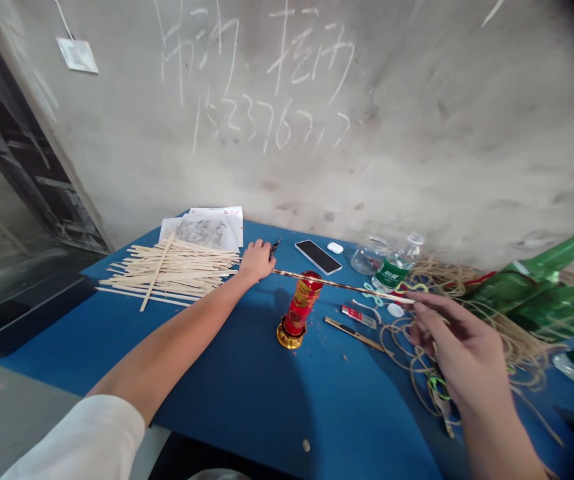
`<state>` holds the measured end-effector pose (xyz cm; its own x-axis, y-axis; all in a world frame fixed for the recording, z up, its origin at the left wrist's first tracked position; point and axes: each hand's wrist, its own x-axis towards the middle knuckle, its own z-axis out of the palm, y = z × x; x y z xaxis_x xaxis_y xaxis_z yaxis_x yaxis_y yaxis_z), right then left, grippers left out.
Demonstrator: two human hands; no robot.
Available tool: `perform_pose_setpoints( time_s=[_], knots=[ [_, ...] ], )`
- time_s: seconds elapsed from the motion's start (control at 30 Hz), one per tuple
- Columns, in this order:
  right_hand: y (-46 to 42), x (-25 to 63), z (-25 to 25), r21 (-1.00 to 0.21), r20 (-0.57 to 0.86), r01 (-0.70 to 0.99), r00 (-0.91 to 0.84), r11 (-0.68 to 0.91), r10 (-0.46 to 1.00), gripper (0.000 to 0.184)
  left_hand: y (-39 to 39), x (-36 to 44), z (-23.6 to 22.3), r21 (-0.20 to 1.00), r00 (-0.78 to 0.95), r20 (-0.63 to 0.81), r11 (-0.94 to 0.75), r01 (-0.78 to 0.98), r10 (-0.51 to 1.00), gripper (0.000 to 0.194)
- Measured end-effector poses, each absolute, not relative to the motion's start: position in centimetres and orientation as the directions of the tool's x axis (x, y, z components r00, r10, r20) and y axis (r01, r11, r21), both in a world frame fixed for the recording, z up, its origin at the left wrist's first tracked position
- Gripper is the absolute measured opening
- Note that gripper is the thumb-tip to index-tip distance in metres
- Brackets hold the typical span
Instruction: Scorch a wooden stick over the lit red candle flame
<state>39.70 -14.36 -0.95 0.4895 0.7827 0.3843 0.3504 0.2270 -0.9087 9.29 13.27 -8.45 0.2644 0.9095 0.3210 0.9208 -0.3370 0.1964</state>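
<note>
brown-banded slender stick (337,285) spans the blue tabletop (247,400), pale tip pinched in the right hand (459,347) at 3 o'clock, far end near the left hand (257,261) at 11, grip there unclear tbh

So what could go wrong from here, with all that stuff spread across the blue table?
The long thin stick held in the right hand crosses the top of the red cylinder, which stands on a small gold base; one careless swing could topple it. The loose twine beneath that hand could also snag the stick.
</note>
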Motion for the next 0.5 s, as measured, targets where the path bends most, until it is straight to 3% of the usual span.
perform_pose_setpoints(
  time_s=[0.5],
  knots=[
    [-14.36, 39.86, -1.34, -0.864, 0.435, 0.430, 0.376, 0.262, 0.818, 0.036, 14.04, 9.28, -9.11, 0.172, 0.276, 0.342, -0.348, 0.922, 0.898, 0.030]
  ],
)
